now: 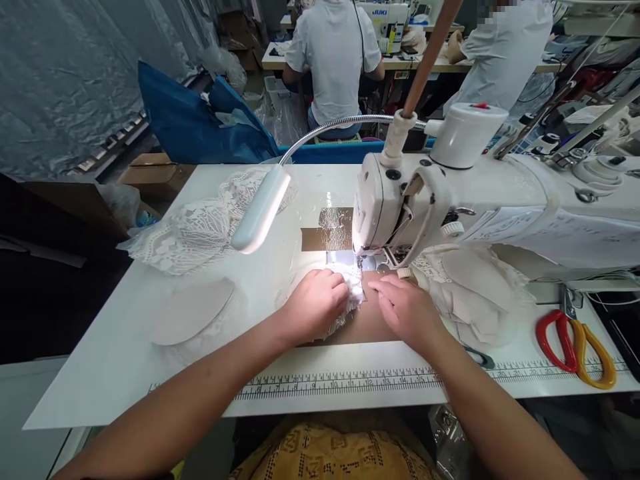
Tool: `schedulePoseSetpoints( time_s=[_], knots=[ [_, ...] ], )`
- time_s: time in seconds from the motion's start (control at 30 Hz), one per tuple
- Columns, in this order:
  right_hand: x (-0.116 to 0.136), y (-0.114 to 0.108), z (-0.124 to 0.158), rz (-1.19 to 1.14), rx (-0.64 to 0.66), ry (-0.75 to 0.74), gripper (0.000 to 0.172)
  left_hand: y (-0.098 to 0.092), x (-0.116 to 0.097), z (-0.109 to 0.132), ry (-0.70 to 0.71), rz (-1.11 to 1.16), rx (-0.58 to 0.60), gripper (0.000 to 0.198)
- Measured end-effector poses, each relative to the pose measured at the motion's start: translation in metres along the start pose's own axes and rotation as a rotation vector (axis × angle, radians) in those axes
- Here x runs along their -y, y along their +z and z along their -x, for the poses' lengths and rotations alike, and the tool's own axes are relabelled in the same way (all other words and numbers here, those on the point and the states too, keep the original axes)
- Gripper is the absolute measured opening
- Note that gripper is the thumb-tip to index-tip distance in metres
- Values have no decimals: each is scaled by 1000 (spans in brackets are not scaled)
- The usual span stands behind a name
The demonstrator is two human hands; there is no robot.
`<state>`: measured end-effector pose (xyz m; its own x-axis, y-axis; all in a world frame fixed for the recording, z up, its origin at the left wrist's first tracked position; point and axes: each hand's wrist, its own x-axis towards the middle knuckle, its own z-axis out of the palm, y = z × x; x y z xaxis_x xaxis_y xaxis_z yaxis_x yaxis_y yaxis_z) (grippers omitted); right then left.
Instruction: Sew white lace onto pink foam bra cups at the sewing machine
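A white sewing machine stands at the right, its needle area brightly lit. Just left of the needle, my left hand is closed with bent fingers on a piece of white lace fabric. That lace lies under the presser foot area and runs down below the hand. My right hand rests right of the needle on the brown-covered bed, fingers stretched toward the lace. Nothing shows in its fingers, and a small gap separates them from the lace.
A lamp arches over the table. Lace pieces and an oval pad lie left; more fabric pieces sit right, under the machine arm. Scissors and a printed ruler are near the front edge. Two people sit beyond.
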<state>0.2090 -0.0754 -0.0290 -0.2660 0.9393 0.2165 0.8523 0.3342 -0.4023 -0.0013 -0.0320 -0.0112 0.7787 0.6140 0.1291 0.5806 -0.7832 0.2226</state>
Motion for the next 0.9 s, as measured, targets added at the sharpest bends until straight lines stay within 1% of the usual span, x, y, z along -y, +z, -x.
schedulePoseSetpoints(
  time_s=[0.07, 0.13, 0.3, 0.4, 0.5, 0.6, 0.7, 0.9],
  knots=[
    [1, -6, 1, -15, 25, 8, 34, 3, 1, 1, 1, 38, -39, 28],
    [3, -11, 1, -36, 46, 10, 33, 4, 5, 2, 5, 125, -56, 25],
    [8, -13, 1, -118, 100, -39, 32, -1, 12, 4, 5, 291, -32, 23],
    [10, -10, 2, -53, 175, -110, 34, -3, 13, 5, -12, 328, -12, 23],
    [13, -12, 7, 109, 313, -175, 33, -2, 13, 8, 40, 295, -9, 19],
    [18, -15, 14, 206, 380, -182, 35, 2, 11, 10, 130, 166, -6, 26],
    [19, -15, 20, 207, 375, -170, 42, 4, 8, 12, 172, 67, 19, 30],
    [15, -9, 25, 145, 316, -176, 48, 5, 5, 13, 214, 27, 59, 37]
  ],
)
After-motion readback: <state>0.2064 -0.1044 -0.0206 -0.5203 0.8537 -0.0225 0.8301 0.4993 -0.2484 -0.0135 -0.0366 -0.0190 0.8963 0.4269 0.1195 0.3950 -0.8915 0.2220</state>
